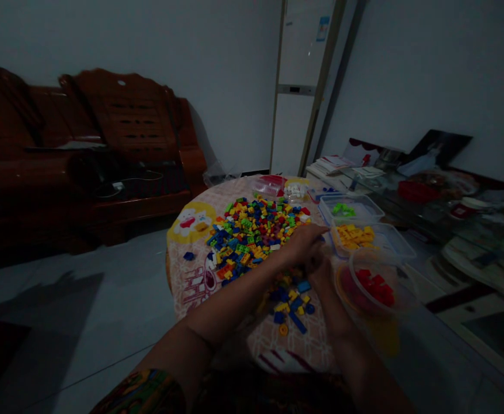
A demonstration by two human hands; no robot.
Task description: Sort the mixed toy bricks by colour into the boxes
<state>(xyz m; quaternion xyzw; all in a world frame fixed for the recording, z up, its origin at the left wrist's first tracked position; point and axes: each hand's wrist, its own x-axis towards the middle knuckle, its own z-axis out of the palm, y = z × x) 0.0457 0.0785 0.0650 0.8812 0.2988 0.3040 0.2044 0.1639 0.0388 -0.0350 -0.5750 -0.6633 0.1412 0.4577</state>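
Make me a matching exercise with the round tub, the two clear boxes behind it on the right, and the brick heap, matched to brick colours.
Things:
1. Round tub
2. Nearer box
3. Farther box
4. Heap

Brick colours:
A. Green
B. Mixed
C. Yellow
D. Red

Pairs: 1-D, 2-C, 3-A, 4-B

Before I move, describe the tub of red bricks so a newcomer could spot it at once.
Start at the round table. At its right side, the clear tub sits nearest the camera, in front of two rectangular boxes. It looks round and holds red bricks, whereas the boxes hold yellow bricks and green bricks.
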